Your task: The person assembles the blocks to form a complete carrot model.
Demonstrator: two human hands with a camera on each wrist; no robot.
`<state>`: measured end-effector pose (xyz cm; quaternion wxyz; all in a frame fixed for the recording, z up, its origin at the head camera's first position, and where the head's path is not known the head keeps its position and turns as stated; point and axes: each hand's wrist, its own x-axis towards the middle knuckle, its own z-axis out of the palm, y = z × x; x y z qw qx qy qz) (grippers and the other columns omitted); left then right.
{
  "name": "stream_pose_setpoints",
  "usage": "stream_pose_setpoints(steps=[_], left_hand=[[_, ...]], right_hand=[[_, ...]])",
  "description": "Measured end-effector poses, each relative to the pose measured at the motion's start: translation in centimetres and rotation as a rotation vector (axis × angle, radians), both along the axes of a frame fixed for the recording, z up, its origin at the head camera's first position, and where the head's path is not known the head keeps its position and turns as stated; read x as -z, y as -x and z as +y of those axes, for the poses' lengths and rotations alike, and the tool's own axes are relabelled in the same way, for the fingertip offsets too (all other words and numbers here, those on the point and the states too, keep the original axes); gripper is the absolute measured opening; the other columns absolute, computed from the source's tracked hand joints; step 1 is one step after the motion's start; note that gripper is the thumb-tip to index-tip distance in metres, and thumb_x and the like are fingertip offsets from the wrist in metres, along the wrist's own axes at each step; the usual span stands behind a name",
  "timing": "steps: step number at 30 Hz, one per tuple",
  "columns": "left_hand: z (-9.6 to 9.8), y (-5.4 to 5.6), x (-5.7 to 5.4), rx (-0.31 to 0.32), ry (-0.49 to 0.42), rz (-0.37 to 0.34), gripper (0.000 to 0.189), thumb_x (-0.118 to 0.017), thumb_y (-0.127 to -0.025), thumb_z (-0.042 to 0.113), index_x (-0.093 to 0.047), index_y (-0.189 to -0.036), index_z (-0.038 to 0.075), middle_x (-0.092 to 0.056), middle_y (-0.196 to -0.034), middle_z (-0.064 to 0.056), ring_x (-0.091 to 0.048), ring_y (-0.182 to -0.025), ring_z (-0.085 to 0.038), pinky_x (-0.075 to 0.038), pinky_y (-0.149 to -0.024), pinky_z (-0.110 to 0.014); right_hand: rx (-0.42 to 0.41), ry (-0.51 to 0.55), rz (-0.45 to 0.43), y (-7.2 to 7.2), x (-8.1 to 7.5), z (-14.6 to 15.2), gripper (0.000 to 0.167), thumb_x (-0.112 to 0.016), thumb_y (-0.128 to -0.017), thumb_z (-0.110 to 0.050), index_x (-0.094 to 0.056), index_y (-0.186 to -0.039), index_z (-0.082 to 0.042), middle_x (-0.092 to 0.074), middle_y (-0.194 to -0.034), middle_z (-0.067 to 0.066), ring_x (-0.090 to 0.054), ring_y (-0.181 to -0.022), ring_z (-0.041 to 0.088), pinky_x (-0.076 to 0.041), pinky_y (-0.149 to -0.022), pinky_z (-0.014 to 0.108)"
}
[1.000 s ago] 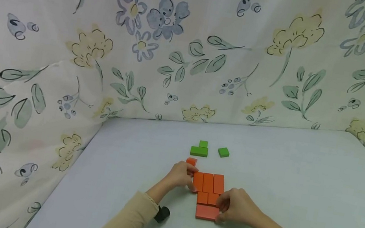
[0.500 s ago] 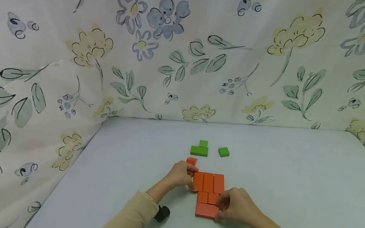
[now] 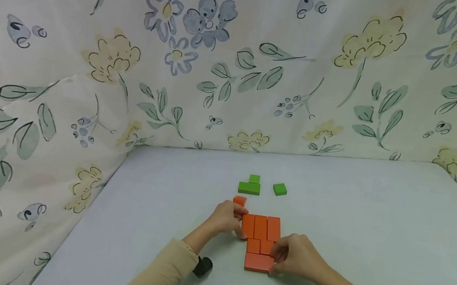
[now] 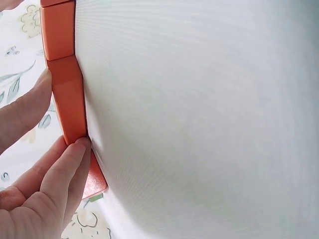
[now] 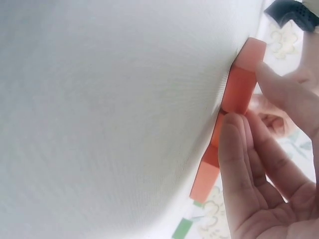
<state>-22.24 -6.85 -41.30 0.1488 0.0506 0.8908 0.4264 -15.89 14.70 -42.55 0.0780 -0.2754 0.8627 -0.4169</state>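
Several orange wooden blocks lie flat against one another on the white table. The far row has three long blocks (image 3: 260, 227), the middle row two short ones (image 3: 253, 245), and one wide block (image 3: 257, 262) lies nearest. My left hand (image 3: 225, 218) pinches the left long block (image 4: 70, 99) end to end, thumb near and fingertips far. My right hand (image 3: 297, 257) grips the right end of the wide block (image 5: 240, 87), thumb on its near side and fingers on the far side. A separate orange block (image 3: 239, 200) stands just beyond my left fingers, partly hidden.
Farther back lie a long green block (image 3: 249, 188) with a small green one (image 3: 254, 179) behind it. Another green block (image 3: 280, 189) sits to the right, turned at an angle. A floral cloth (image 3: 232, 63) hangs behind the white table (image 3: 377, 226).
The wide block has slid slightly away from me with my right hand, up against the middle row. My left hand stays in place.
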Motion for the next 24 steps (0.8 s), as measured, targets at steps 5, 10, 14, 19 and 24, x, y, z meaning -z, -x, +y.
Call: stream_pose_setpoints(steps=[5,10,14,19,24], left_hand=[[-0.1,0.0,-0.1,0.001,-0.005,0.007,0.055,-0.084,-0.062,-0.011,-0.069,-0.114,-0.004,-0.066,-0.103,-0.009,-0.055,-0.089,-0.017,-0.050,-0.080,-0.033],[-0.1,0.0,-0.1,-0.004,-0.008,0.003,0.054,-0.084,-0.063,-0.012,-0.069,-0.114,-0.004,-0.065,-0.101,-0.008,-0.055,-0.087,-0.017,-0.050,-0.080,-0.033],[-0.1,0.0,-0.1,-0.005,-0.002,0.002,0.053,-0.084,-0.063,-0.012,-0.069,-0.113,-0.004,-0.065,-0.098,-0.007,-0.053,-0.085,-0.016,-0.049,-0.077,-0.031],[0.0,0.0,0.1,-0.002,0.001,-0.002,0.053,-0.084,-0.063,-0.012,-0.069,-0.113,-0.003,-0.064,-0.098,-0.006,-0.052,-0.085,-0.016,-0.049,-0.077,-0.030],[0.0,0.0,0.0,-0.001,-0.001,-0.001,0.052,-0.084,-0.062,-0.013,-0.070,-0.112,-0.004,-0.065,-0.097,-0.006,-0.052,-0.084,-0.015,-0.049,-0.076,-0.029]], right_hand=[[0.010,0.004,-0.007,0.0,0.0,-0.1,0.022,-0.088,-0.064,-0.006,-0.070,-0.078,-0.005,-0.062,-0.069,-0.009,-0.054,-0.062,0.002,-0.050,-0.058,0.022],[0.028,-0.002,-0.004,-0.1,-0.1,-0.2,0.023,-0.088,-0.064,-0.005,-0.070,-0.078,-0.005,-0.061,-0.069,-0.009,-0.054,-0.062,0.002,-0.050,-0.058,0.022],[0.021,-0.010,-0.001,0.0,-0.2,-0.3,0.022,-0.087,-0.064,-0.005,-0.070,-0.078,-0.005,-0.061,-0.069,-0.008,-0.054,-0.061,0.001,-0.050,-0.058,0.022],[0.012,-0.012,0.000,1.0,-1.2,-0.3,0.018,-0.085,-0.069,-0.008,-0.070,-0.079,-0.005,-0.063,-0.070,-0.008,-0.056,-0.063,0.003,-0.050,-0.059,0.022],[0.023,-0.004,0.004,4.1,-2.8,-1.1,0.012,-0.077,-0.079,-0.005,-0.072,-0.089,0.001,-0.069,-0.079,-0.001,-0.060,-0.070,0.009,-0.051,-0.065,0.025]])
